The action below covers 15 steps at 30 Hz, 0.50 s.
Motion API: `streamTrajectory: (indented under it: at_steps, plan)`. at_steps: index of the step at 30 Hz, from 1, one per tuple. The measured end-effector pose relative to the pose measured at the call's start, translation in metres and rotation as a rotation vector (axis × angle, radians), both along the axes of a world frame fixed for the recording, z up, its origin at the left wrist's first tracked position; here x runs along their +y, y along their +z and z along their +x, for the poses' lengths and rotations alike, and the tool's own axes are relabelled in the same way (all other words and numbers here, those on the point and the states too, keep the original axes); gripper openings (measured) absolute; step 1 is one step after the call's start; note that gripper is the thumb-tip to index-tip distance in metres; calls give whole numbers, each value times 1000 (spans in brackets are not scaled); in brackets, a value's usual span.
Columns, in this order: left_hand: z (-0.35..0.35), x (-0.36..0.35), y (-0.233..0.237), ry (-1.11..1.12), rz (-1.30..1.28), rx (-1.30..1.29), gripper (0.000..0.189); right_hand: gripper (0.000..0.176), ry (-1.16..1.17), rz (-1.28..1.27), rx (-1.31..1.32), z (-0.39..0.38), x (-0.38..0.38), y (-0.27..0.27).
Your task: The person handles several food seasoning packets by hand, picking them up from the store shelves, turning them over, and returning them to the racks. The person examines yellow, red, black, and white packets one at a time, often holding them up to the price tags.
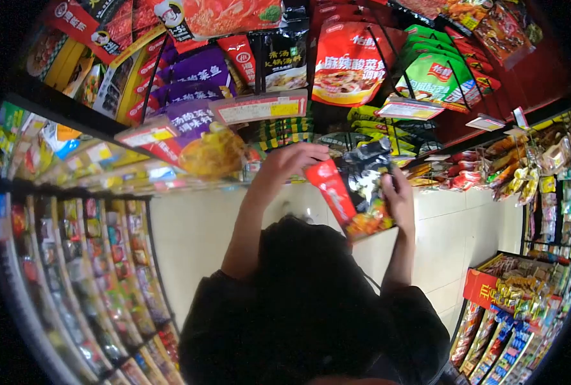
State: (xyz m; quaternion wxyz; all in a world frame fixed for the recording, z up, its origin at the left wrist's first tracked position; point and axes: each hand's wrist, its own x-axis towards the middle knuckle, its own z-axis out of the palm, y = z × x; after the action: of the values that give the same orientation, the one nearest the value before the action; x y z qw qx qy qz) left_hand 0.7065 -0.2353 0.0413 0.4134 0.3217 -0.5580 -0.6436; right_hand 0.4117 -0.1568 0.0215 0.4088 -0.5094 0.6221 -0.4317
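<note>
Head view: both hands (398, 196) around packet (356, 196)

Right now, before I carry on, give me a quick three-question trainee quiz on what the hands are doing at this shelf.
1. True or false: the left hand and the right hand both hold the red-and-black packet.
2. Pick one: what colour are the hanging packets just beside the big red packet at the top? A green, B blue, C white.
3. Fill the gap: the floor between the shelves is laid with pale ____.

Key: 1 true; 2 A; 3 tiles.
</note>
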Motion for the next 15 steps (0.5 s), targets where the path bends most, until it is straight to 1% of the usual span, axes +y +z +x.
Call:
streamTrajectory:
  at_steps: [1, 2, 3, 4, 6, 7, 8, 10, 13, 15]
  plan:
    - [-1, 4, 2, 32, -129, -125, 31, 27, 63, -94, 69, 15, -8, 1]
    - [-2, 7, 6, 59, -260, -252, 30, 26, 80, -114, 68, 30, -11, 8]
    - [-3, 8, 15, 175, -326, -362, 32, 26, 87, -181, 116, 41, -17, 10]
    - [-3, 10, 21, 298, -315, -426, 31, 25, 93, -248, 167, 50, -22, 12]
    - [8, 4, 14, 380, -239, -301, 28, 26, 136, -195, 100, 60, -33, 21]
    - [11, 6, 32, 380, -107, -205, 24, 26, 163, -231, 79, 64, -40, 25]
    - [13, 6, 37, 433, -173, -154, 23, 26, 167, -235, 59, 69, -47, 30]
    - [18, 1, 43, 520, -357, -193, 24, 26, 180, -243, 17, 82, -57, 37]
    - [22, -5, 52, 657, -332, -118, 25, 26, 226, -320, -45, 102, -72, 44]
    - [25, -11, 57, 679, -326, -14, 25, 27, 229, -333, -84, 116, -78, 45]
